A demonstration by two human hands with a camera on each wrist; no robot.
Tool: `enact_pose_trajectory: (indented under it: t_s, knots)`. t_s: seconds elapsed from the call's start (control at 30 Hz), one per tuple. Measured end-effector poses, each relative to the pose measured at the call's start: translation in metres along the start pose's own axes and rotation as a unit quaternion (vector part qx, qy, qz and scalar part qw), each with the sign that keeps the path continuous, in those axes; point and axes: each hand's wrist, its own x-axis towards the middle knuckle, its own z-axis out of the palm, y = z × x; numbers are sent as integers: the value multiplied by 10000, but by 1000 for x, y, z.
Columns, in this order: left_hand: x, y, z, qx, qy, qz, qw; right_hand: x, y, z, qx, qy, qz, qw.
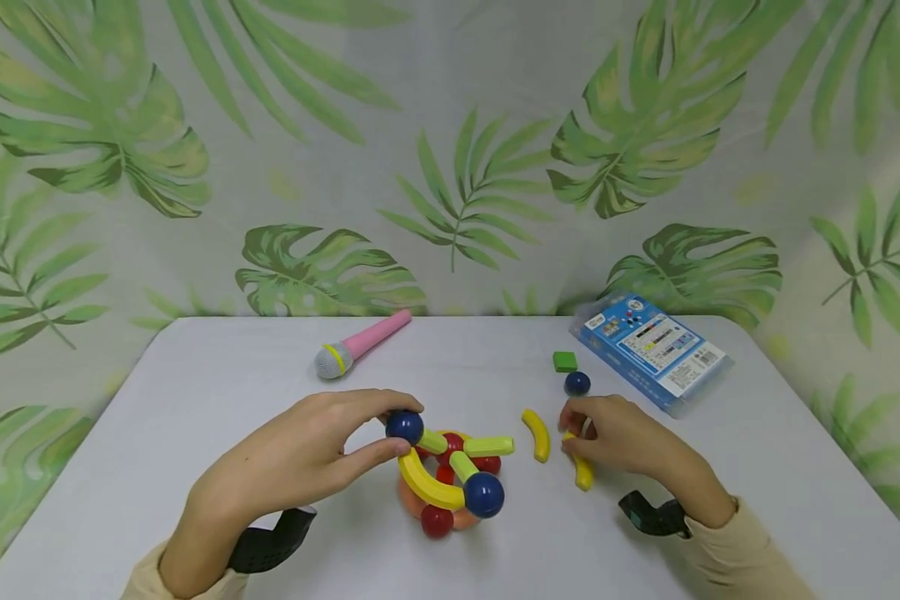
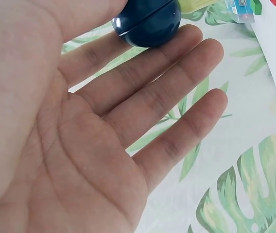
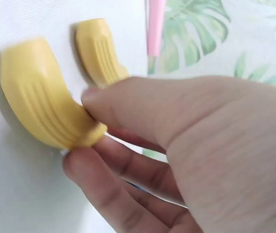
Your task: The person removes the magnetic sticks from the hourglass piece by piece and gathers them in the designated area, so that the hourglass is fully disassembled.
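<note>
My left hand [image 1: 300, 454] pinches a dark blue ball [image 1: 404, 427] between thumb and fingers; in the left wrist view the other fingers extend past the ball [image 2: 150, 22]. That ball belongs to a structure of yellow-green rods [image 1: 487, 447], a curved yellow piece [image 1: 429, 486], red balls [image 1: 437, 522] and another blue ball [image 1: 483, 495], with an orange part low down. To its right, my right hand [image 1: 615, 433] pinches one end of a curved yellow stick [image 3: 41, 97] between thumb and fingertips. A second curved yellow stick [image 1: 537, 435] lies just left of that hand.
Beyond the right hand lie a loose blue ball [image 1: 577, 383] and a green block [image 1: 565, 362]. A blue box [image 1: 654, 348] in clear plastic is at the back right. A pink toy microphone [image 1: 362, 343] lies at the back of the white table [image 1: 217, 375], before a leaf-patterned cloth [image 1: 487, 75].
</note>
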Motion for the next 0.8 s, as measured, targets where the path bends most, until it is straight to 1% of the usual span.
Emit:
enact_pose_trajectory:
  t_s: [0.17,0.43,0.57,0.63,0.73,0.8]
  knots:
    - [0,0,0,-21,-10,-12,10000,15,-8,7,-323,372,174,9986]
    - [2,1,0,-22,-33,-27,10000,30,-19,13,-757,866,99,9933]
    - [1,1,1,13,-21,-24,10000,32,-22,18,-954,839,65,9919]
    - [1,1,1,35,-3,-26,10000,32,-24,19,-966,757,-8,9924]
    - [0,1,0,32,20,-17,10000,31,-26,19,-927,746,-82,9929]
    - [-1,2,0,27,31,-24,10000,30,-28,20,-954,686,-37,9931]
